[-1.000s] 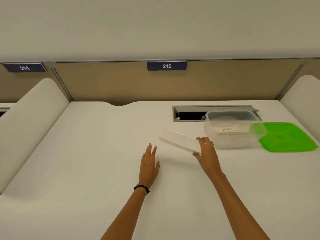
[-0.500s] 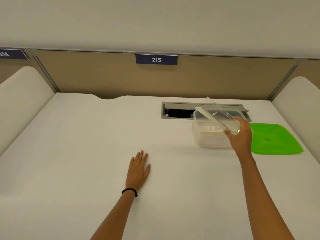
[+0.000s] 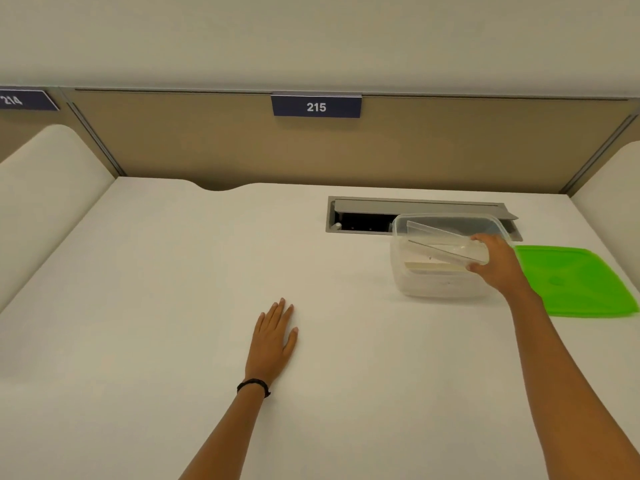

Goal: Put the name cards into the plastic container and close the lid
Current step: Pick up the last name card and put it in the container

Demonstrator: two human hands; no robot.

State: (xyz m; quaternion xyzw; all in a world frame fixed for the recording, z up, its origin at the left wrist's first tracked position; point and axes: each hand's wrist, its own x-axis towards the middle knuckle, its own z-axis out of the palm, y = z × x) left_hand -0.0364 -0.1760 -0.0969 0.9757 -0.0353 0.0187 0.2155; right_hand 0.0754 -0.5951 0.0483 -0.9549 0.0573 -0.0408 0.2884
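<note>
A clear plastic container point(image 3: 412, 271) stands on the white desk at the right, with a name card point(image 3: 433, 267) lying flat inside it. My right hand point(image 3: 498, 265) grips one end of a clear acrylic name card point(image 3: 443, 244), which slants down into the container's open top. The green lid point(image 3: 575, 282) lies flat on the desk just right of the container. My left hand point(image 3: 273, 337) rests palm down on the desk, fingers spread, well to the left and nearer to me, holding nothing.
A grey cable hatch point(image 3: 415, 209) is sunk in the desk right behind the container. A tan partition with a sign reading 215 point(image 3: 316, 106) closes off the back. White rounded dividers point(image 3: 45, 188) border the desk on both sides.
My right hand carried the clear name card from the desk's middle over to the container and has lowered it into the opening. The left hand stayed flat on the desk.
</note>
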